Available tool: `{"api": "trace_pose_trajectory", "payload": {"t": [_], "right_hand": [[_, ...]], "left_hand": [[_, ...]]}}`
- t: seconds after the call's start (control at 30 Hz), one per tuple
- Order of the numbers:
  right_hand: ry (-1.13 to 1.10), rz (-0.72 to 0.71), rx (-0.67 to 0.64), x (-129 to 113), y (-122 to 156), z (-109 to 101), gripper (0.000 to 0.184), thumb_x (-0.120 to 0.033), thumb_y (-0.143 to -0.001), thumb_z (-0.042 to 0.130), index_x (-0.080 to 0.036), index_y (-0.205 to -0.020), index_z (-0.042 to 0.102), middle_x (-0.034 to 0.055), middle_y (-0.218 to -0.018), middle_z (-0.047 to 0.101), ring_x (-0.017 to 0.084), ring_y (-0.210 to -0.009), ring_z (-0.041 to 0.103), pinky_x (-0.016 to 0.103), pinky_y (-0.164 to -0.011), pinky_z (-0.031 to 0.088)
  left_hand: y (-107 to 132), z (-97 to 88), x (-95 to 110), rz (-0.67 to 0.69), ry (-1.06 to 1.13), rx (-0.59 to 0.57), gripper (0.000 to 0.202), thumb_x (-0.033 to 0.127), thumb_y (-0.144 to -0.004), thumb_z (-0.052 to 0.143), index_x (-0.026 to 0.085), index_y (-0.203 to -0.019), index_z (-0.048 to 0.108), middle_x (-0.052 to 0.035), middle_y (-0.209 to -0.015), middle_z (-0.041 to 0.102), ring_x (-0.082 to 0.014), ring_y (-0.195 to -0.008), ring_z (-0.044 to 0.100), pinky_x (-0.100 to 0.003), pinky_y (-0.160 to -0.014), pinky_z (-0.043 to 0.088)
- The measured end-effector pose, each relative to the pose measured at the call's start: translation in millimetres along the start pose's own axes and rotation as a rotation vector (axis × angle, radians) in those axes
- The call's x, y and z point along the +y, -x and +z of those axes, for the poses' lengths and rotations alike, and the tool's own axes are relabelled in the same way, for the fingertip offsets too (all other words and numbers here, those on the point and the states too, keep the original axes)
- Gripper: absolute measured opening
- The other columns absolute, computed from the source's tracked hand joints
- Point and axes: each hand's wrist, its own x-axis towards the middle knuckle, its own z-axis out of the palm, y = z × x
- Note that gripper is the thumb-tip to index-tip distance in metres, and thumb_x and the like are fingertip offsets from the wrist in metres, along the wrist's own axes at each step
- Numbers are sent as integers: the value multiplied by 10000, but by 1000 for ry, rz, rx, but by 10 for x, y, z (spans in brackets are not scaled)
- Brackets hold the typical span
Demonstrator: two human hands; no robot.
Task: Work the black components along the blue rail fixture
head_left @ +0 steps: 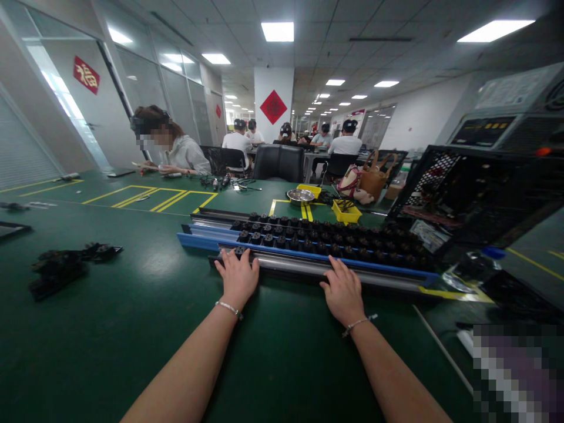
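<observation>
Several long rails (308,267) lie side by side across the green table (132,329), loaded with rows of small black knob-like parts (317,238). My left hand (238,276) rests on the near rail at its left end, fingers curled over a black part there. My right hand (343,291) lies on the same silvery rail further right, fingers bent over its edge. Both wrists wear thin bracelets. Whether either hand actually grips anything is hidden by the fingers.
A pile of black parts (57,267) lies at the left. Yellow trays (346,211) and a metal bowl (300,195) stand behind the rails. A black mesh case (467,194) is at the right. A seated person (176,150) works at the far left; others sit further back.
</observation>
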Motion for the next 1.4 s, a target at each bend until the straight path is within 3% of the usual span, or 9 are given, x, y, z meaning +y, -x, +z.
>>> {"api": "trace_pose_trajectory", "payload": {"t": [0.53, 0.83, 1.4], "right_hand": [[-5, 11, -12, 4, 1, 5, 130, -241, -829, 444, -202, -833, 568, 54, -1441, 385, 235, -1321, 320, 460, -1053, 223], [-7, 17, -7, -11, 1, 4, 127, -215, -825, 447, -198, -846, 572, 55, -1435, 395, 229, -1312, 331, 466, -1048, 207], [-1, 10, 2, 9, -1, 19, 123, -217, -824, 457, -201, -845, 577, 57, -1429, 402, 225, -1301, 344, 466, -1044, 214]], "left_hand": [[-73, -11, -86, -45, 54, 27, 455, 383, -876, 385, 178, -1239, 568, -199, -1343, 434, -383, -1345, 236, -569, -1053, 228], [-177, -20, -231, -118, 74, 33, 433, 379, -872, 411, 189, -1219, 588, -185, -1326, 451, -376, -1344, 238, -533, -1061, 237], [-234, 29, -348, -136, 108, 91, 420, 367, -866, 420, 179, -1189, 612, -191, -1306, 463, -381, -1337, 248, -530, -1054, 255]]}}
